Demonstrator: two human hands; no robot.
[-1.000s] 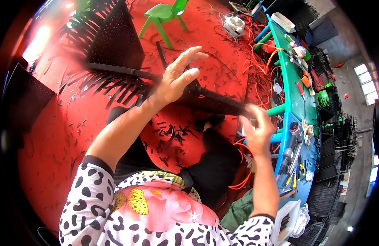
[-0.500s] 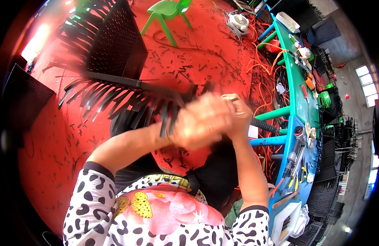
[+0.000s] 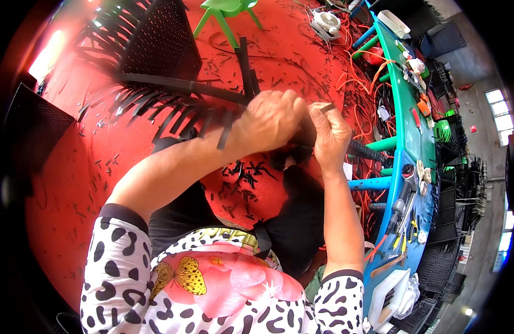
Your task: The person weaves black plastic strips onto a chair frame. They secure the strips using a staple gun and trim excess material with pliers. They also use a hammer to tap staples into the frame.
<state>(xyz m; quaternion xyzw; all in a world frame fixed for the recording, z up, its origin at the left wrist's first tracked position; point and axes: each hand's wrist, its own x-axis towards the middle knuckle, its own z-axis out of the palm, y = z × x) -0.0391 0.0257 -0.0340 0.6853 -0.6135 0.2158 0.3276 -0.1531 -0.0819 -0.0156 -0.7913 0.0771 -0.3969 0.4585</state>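
Observation:
A dark woven furniture piece [image 3: 162, 44] with a fringe of loose black strips [image 3: 170, 114] stands in front of me, its black frame bar [image 3: 193, 87] running toward my hands. My left hand [image 3: 272, 119] is closed at the end of that bar, fingers curled over black strips; its grip is partly hidden by its own knuckles. Close on its right, my right hand [image 3: 330, 133] pinches a flat black strip [image 3: 327, 108] between thumb and curled fingers. Another pair of strips [image 3: 247, 67] sticks up beyond my left hand.
Cut black scraps [image 3: 246, 183] litter the red floor. On the right runs a blue and green table [image 3: 404, 133] holding a power tool [image 3: 401, 195], pliers and screwdrivers. Orange cords [image 3: 354, 83] tangle beneath it. A green chair [image 3: 226, 11] and white fan [image 3: 326, 22] stand farther off.
My hands, blurred and pressed together before, are now slightly apart, the right one shifted to the right. The strips beyond my left hand now stand upright. My view has tilted a little.

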